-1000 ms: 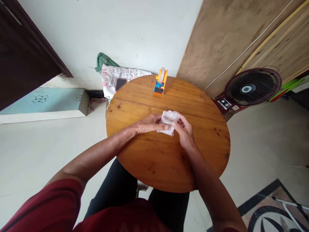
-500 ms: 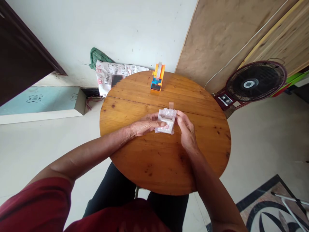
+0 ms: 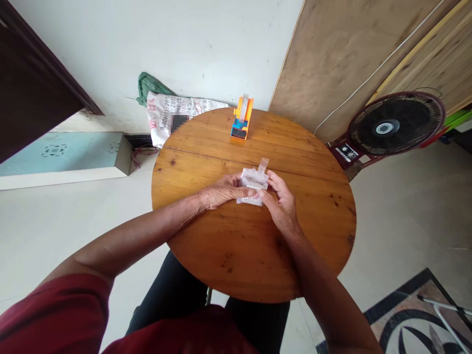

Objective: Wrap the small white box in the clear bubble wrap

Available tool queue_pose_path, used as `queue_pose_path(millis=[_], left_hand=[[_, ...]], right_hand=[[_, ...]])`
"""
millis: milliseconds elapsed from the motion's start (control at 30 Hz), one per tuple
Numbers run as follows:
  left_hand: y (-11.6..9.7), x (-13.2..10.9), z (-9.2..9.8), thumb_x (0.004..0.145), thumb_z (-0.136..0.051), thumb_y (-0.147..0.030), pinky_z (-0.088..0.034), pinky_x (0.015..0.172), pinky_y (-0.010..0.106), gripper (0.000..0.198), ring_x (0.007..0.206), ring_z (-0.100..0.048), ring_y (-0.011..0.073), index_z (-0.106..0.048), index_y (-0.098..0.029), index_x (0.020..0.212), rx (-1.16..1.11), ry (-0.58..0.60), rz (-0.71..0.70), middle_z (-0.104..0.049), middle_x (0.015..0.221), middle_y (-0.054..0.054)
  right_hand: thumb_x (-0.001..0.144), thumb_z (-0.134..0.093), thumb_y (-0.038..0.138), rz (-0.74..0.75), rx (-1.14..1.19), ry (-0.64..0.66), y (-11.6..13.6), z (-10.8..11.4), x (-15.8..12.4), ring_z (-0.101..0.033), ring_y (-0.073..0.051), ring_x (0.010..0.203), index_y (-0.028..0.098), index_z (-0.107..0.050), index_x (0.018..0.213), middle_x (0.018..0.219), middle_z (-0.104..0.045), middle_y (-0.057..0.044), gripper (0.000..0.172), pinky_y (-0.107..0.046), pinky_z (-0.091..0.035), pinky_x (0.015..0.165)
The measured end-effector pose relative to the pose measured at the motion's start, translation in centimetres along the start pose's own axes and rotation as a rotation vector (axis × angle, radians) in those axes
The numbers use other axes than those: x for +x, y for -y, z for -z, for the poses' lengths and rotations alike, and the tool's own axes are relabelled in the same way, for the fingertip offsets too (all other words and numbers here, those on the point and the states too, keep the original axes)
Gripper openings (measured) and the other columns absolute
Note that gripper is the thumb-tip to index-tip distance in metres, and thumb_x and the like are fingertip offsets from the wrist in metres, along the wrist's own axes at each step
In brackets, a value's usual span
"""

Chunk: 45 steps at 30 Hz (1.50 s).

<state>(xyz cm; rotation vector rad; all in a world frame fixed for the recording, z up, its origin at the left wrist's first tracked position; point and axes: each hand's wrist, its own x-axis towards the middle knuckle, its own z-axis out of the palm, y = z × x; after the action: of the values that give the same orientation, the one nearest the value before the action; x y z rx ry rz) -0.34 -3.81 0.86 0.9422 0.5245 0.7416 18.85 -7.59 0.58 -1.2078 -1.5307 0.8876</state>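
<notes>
A small bundle wrapped in clear bubble wrap [image 3: 252,179] lies at the middle of the round wooden table [image 3: 254,246]. My left hand [image 3: 221,191] grips its left side, thumb and fingers pinched on the wrap. My right hand [image 3: 282,201] grips its right side, thumb pressing on the front edge. A strip of clear tape [image 3: 263,163] sticks up from the bundle's far side. An orange and blue tape dispenser [image 3: 241,119] stands at the table's far edge, well beyond both hands.
A printed white sack [image 3: 173,118] and a green bag [image 3: 150,88] lie against the wall behind the table. A dark red floor fan [image 3: 391,130] stands to the right by wooden boards. A patterned rug [image 3: 409,319] shows at lower right.
The bundle has been turned and pressed flatter between my hands. My right thumb has come forward onto its front edge. The tape strip now sticks up at the far side.
</notes>
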Motion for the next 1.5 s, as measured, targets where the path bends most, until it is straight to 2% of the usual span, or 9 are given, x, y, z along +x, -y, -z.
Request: queue_pose_path(millis=[133, 233, 433, 633, 933, 1133, 1333, 1500], left_hand=[[0.0, 0.0, -0.1, 0.066, -0.09, -0.032, -0.049, 0.095, 0.034, 0.057, 0.103, -0.068, 0.0213, -0.069, -0.015, 0.116, -0.053, 0.028, 0.037, -0.073, 0.115, 0.011], [0.1, 0.0, 0.0, 0.065, -0.09, -0.033, -0.05, 0.091, 0.034, 0.06, 0.101, -0.069, 0.0218, -0.069, -0.015, 0.118, -0.079, 0.028, 0.046, -0.073, 0.116, 0.012], [0.2, -0.1, 0.1, 0.065, -0.09, -0.038, -0.051, 0.085, 0.033, 0.058, 0.091, -0.069, 0.0207, -0.071, -0.013, 0.113, -0.006, 0.006, 0.038, -0.075, 0.108, 0.012], [-0.1, -0.3, -0.1, 0.063, -0.092, -0.037, -0.05, 0.081, 0.03, 0.057, 0.087, -0.068, 0.0181, -0.072, -0.013, 0.111, 0.026, -0.006, 0.064, -0.075, 0.102, 0.009], [-0.4, -0.6, -0.1, 0.067, -0.088, -0.038, -0.049, 0.078, 0.03, 0.047, 0.082, -0.067, 0.0177, -0.073, -0.011, 0.103, 0.071, -0.038, 0.059, -0.073, 0.087, 0.006], [-0.3, -0.5, 0.0, 0.07, -0.087, -0.04, -0.049, 0.074, 0.028, 0.052, 0.08, -0.066, 0.0168, -0.073, -0.013, 0.113, 0.081, -0.021, 0.039, -0.074, 0.092, 0.007], [-0.3, -0.6, 0.2, 0.075, -0.083, -0.037, -0.05, 0.081, 0.03, 0.05, 0.093, -0.067, 0.0191, -0.072, -0.018, 0.12, 0.094, 0.017, -0.001, -0.074, 0.103, 0.008], [-0.1, -0.6, 0.5, 0.077, -0.082, -0.035, -0.051, 0.081, 0.03, 0.047, 0.093, -0.068, 0.0187, -0.073, -0.02, 0.12, 0.094, 0.024, -0.012, -0.075, 0.107, 0.009]], right_hand=[[0.084, -0.072, 0.043, 0.001, -0.004, -0.001, 0.0, -0.1, -0.2, -0.062, -0.029, 0.123, 0.024, -0.056, 0.137, 0.136, -0.064, -0.012, 0.058, -0.051, -0.047, 0.109], [0.086, -0.071, 0.044, -0.008, 0.008, -0.007, 0.3, -0.1, -0.4, -0.062, -0.029, 0.122, 0.025, -0.056, 0.136, 0.137, -0.064, -0.012, 0.056, -0.051, -0.048, 0.108], [0.089, -0.067, 0.044, 0.078, -0.046, -0.041, 1.2, -0.2, -0.5, -0.063, -0.027, 0.12, 0.025, -0.055, 0.136, 0.131, -0.066, -0.011, 0.053, -0.048, -0.048, 0.107], [0.089, -0.067, 0.043, 0.072, -0.037, -0.034, 1.1, -0.4, -0.5, -0.066, -0.026, 0.113, 0.024, -0.055, 0.136, 0.122, -0.071, -0.01, 0.051, -0.047, -0.052, 0.102], [0.091, -0.066, 0.038, 0.12, -0.007, -0.013, 1.4, -0.6, -0.4, -0.067, -0.024, 0.114, 0.027, -0.058, 0.133, 0.125, -0.07, -0.008, 0.044, -0.046, -0.052, 0.103], [0.091, -0.065, 0.035, 0.146, -0.018, -0.021, 1.3, -0.7, -0.3, -0.068, -0.023, 0.111, 0.026, -0.059, 0.13, 0.121, -0.072, -0.008, 0.04, -0.045, -0.053, 0.101], [0.091, -0.065, 0.032, 0.191, -0.074, -0.055, 1.3, -0.7, -0.5, -0.069, -0.023, 0.108, 0.025, -0.06, 0.129, 0.118, -0.073, -0.009, 0.038, -0.044, -0.054, 0.099], [0.091, -0.064, 0.029, 0.236, -0.079, -0.078, 1.4, -0.8, -0.5, -0.07, -0.023, 0.105, 0.026, -0.062, 0.126, 0.114, -0.074, -0.008, 0.035, -0.044, -0.056, 0.095]])
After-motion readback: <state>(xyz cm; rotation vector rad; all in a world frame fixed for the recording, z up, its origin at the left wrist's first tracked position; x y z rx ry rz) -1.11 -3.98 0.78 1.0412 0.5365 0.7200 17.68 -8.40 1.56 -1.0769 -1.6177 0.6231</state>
